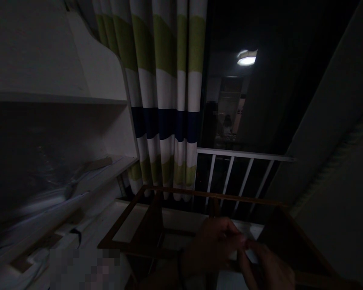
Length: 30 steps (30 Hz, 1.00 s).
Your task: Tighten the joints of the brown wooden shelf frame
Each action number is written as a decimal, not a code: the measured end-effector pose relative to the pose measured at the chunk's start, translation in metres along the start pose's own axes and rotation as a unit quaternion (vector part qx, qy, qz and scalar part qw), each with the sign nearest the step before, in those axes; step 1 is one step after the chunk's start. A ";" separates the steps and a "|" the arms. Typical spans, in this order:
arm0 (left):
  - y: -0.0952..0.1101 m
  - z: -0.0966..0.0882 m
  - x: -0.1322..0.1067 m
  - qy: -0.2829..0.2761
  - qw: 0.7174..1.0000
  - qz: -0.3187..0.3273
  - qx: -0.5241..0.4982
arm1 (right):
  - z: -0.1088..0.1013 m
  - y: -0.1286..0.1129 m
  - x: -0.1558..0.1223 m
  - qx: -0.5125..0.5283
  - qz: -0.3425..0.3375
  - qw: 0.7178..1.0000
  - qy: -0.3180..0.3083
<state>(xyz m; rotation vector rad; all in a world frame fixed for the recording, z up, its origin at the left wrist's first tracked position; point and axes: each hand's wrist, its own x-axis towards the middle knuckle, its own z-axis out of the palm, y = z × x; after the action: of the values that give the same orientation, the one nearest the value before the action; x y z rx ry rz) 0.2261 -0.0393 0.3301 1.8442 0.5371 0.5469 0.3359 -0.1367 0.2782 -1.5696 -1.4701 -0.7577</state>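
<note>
Low in the view, my left hand (210, 243) reaches in with a dark band around its wrist. Its fingers are pinched together and meet those of my right hand (270, 264). The right hand's fingers are also closed, partly blurred and in shadow. Whatever lies between the fingertips is too small and dark to make out. Both hands are over a brown wooden frame (181, 191) with open compartments and upright dividers. Pale surfaces show inside and behind it.
Left stands a white shelf unit (115, 125) holding papers and clear plastic. Below it are white plugs (65, 229) with cords. Ahead hangs a striped curtain (166, 88) beside a dark window with a white railing (245, 154). A pale wall (345, 193) slopes on the right.
</note>
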 end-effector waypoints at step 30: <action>-0.152 -0.054 0.149 -0.022 0.812 0.008 0.583 | 0.174 0.134 0.070 -0.053 0.139 0.876 -0.459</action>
<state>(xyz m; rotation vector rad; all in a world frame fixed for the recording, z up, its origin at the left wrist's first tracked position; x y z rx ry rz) 0.2958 0.1371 0.2194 3.0123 0.9467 0.1336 0.4580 0.0542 0.2347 -2.3276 -1.7729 0.1457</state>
